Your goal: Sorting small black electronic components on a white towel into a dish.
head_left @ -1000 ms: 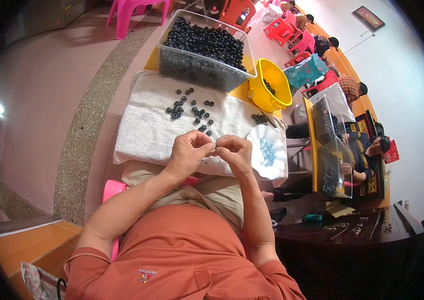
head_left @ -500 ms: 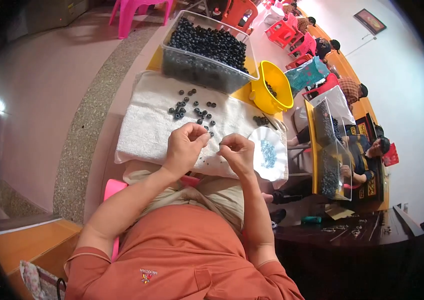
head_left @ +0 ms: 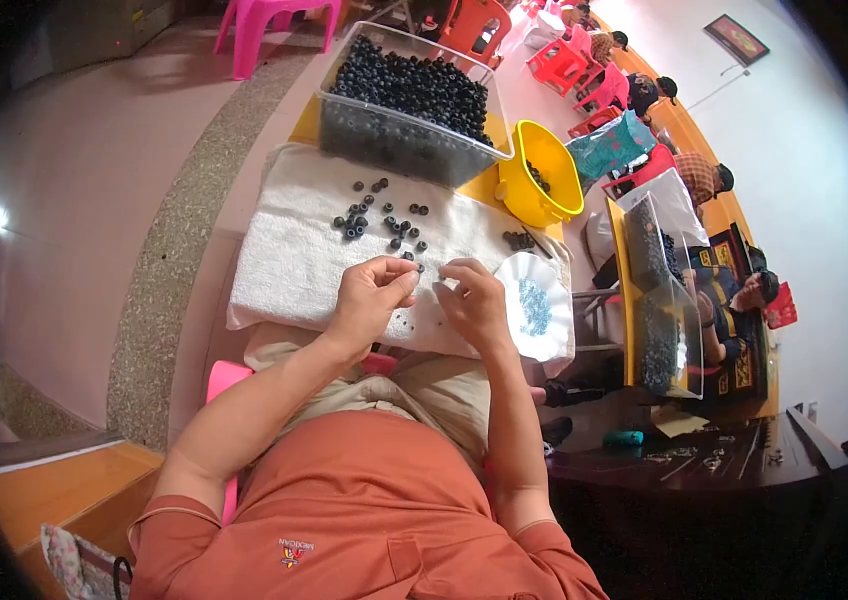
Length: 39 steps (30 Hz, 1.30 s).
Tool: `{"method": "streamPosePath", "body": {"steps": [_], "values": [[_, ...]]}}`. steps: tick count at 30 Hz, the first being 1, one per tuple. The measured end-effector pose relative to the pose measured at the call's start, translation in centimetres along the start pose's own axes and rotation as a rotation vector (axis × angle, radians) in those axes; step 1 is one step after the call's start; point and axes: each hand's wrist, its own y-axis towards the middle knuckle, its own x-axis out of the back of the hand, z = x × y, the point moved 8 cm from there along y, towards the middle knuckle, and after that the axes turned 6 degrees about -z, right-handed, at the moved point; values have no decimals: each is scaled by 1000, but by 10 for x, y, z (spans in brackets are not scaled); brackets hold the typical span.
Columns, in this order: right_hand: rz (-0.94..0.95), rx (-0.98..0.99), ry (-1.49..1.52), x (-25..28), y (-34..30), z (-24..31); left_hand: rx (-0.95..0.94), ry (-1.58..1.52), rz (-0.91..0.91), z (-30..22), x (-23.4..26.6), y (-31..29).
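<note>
A yellow bench (head_left: 487, 188) carries a white towel (head_left: 284, 240). Beyond the towel stands a clear bin (head_left: 394, 140) full of black beads (head_left: 409, 85), a yellow tub (head_left: 534, 208) just to its right. On the towel, a white dish (head_left: 542, 350) of blue bits (head_left: 534, 307) sits beside the right hand (head_left: 477, 308), which is loosely curled. The left hand (head_left: 366, 300) brings thumb and fingertips close together; whether either holds anything I cannot tell. Loose beads (head_left: 361, 222) lie beyond the left hand.

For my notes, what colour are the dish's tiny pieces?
The tiny pieces: light blue, best in head view.
</note>
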Motion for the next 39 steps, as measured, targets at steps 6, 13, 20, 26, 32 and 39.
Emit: {"method": "streamPosePath", "body": {"steps": [6, 13, 20, 26, 32, 39], "values": [[-13, 32, 357, -1, -4, 35, 109, -57, 46, 4, -6, -5], [48, 29, 495, -7, -6, 25, 212, -57, 79, 0, -9, -10], [148, 43, 620, -3, -8, 22, 325, -74, 125, 8, -11, -12], [-66, 79, 471, 6, -8, 33, 306, -173, 114, 11, -9, -9], [-137, 72, 417, 2, -12, 37, 292, -208, 47, 13, -5, -9], [19, -6, 537, 1, -10, 37, 284, -217, 45, 16, -4, -9]]}}
